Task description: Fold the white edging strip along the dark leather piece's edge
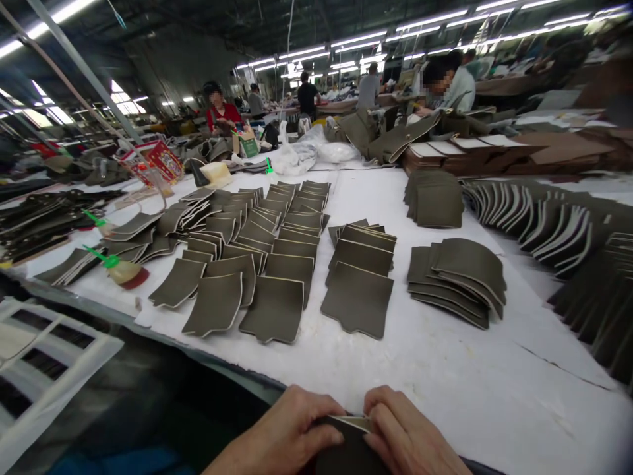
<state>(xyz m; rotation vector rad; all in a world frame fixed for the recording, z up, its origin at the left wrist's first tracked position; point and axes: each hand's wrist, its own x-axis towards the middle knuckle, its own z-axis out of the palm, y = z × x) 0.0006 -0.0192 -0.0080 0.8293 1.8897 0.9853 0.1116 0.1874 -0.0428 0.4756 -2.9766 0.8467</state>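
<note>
At the near edge of the white-covered table (445, 369), my left hand (287, 432) and my right hand (405, 432) both pinch one dark olive leather piece (349, 442) with a pale edge. The fingers of both hands are closed on its top edge. Beyond them lie overlapping rows of the same leather pieces (257, 251), a short row (361, 277) in the middle and a fanned stack (459, 277) to the right.
Two glue bottles with green nozzles (119, 267) lie at the table's left. A white plastic crate (44, 356) stands at lower left. More stacked pieces (548, 221) fill the right side. Other people work at tables in the background.
</note>
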